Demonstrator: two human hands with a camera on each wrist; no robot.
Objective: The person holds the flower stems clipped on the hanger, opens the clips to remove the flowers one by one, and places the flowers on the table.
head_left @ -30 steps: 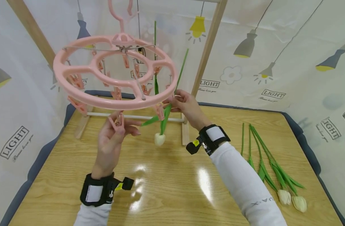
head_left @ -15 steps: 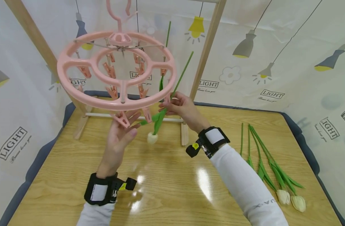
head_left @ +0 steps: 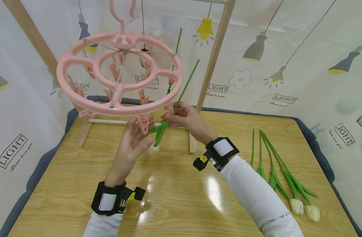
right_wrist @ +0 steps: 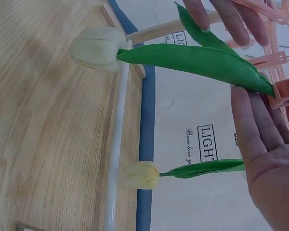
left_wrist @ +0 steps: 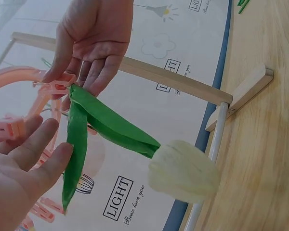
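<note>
A pink round clip hanger [head_left: 126, 112] hangs over the table. My right hand [head_left: 188, 121] pinches a clothespin [left_wrist: 58, 85] at its right rim, thumb on top. A white tulip [left_wrist: 183, 171] hangs bloom-down there, its stem in the clothespin. The left hand [head_left: 132, 141] is beside it with extended fingers [left_wrist: 48, 173], close against one green leaf [left_wrist: 77, 149]. Another pink clothespin [head_left: 143, 124] overlaps the left fingers in the head view. A second tulip [right_wrist: 139, 174] hangs bloom-down behind, also from the hanger.
Several tulips [head_left: 296, 206] lie on the wooden table [head_left: 175, 197] at the right. A wooden stand [head_left: 218, 52] with a white lower bar [head_left: 108, 121] frames the hanger. Printed white curtain [head_left: 258, 85] surrounds the table.
The hanger has turned, shifting its clothespins. My left hand has moved right, off the clothespin it pinched, toward the tulip. The right hand has come slightly lower and left with the tulip.
</note>
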